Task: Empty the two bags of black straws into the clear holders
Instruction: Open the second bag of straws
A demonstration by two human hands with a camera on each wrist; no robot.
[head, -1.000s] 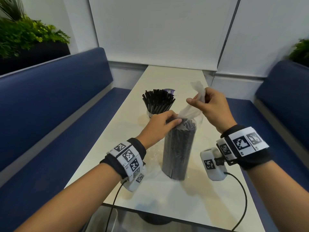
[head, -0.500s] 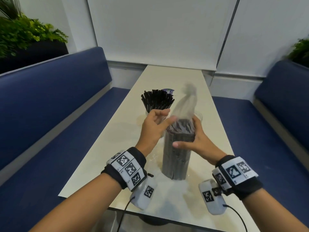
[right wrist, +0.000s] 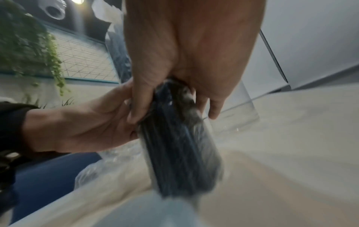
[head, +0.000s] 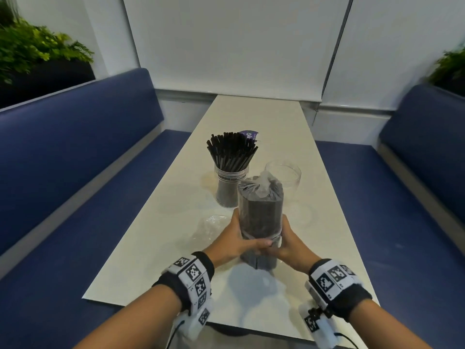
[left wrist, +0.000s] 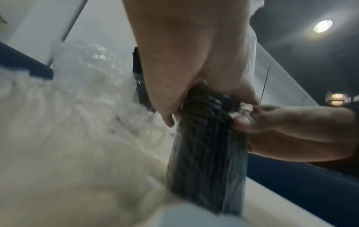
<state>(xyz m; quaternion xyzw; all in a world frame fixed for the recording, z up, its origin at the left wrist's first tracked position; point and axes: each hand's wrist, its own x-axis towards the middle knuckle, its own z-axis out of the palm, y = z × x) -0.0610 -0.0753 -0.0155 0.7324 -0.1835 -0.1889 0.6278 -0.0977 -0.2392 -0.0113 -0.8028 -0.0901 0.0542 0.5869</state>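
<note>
Beyond the left hand: 1 crumpled empty bag of clear plastic on the table, hard to make out, blurred in the left wrist view. Ahead of that hand: 1 clear holder packed with black straws; behind them 1 purple label, writing too small to read. Between both hands: 1 full bag of straws, upright, knotted top, base at the table. Left hand wrapped round its lower left side, right hand wrapped round its lower right, thumbs meeting across the near face; far-side fingers hidden in the head view, bundle bottom blurred in both wrist views. Beyond the right hand: 1 empty holder, partly hidden by the bag. On both wrists: black-and-white square marker patterns, no words.
</note>
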